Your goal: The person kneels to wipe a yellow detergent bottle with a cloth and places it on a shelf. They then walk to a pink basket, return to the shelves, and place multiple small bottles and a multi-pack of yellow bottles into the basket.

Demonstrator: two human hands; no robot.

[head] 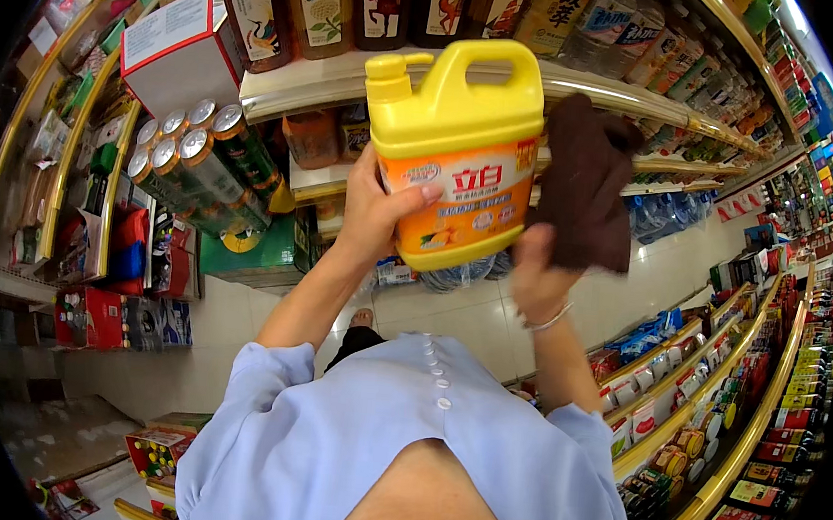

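Note:
My left hand (384,207) grips a yellow plastic jug of Liby dish soap (460,154) by its left side, thumb across the orange label. The jug is held up in front of my chest, tilted slightly, its pump head at the upper left and its moulded handle on top. In my right hand (542,272) is a dark brown cloth (588,192), blurred, hanging close beside the jug's right side. Whether the cloth touches the jug I cannot tell. A bracelet circles my right wrist.
Beyond the jug runs a shop shelf (312,90) lined with bottled drinks (382,7). Shrink-wrapped cans (195,165) and a white box with red edges (174,47) stand at the left. Stocked shelves (702,425) border my right side. Pale floor tiles (427,311) lie below.

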